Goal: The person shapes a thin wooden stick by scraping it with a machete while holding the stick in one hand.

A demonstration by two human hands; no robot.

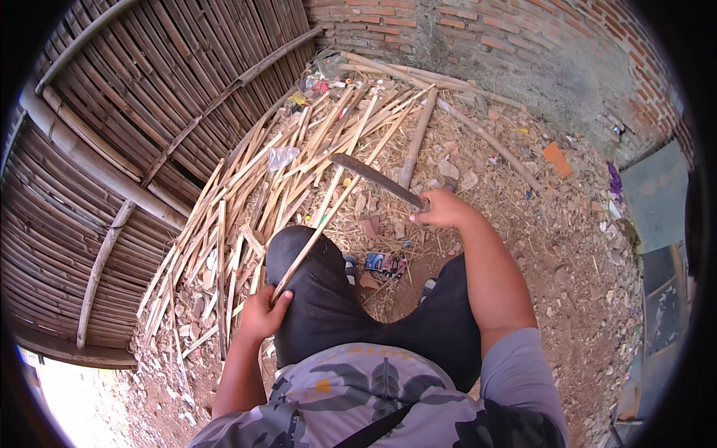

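Note:
My left hand [264, 310] is closed round the near end of a long, thin bamboo strip [349, 190]. The strip slants across my left thigh and away to the upper right, over the pile. My right hand [442, 209] grips the handle of a machete [379, 179]. Its long dark blade points to the far left and crosses the strip in view; whether the two touch I cannot tell. Under and beyond the strip, a heap of split bamboo strips [246, 187] lies on the ground to the left.
A slatted bamboo wall [179, 82] stands at the left, a brick wall [508, 45] at the back. A bamboo pole [420, 134] lies beyond my right hand. Rubble, shavings and litter cover the ground [553, 261]. Grey panels [656, 201] lean at the right.

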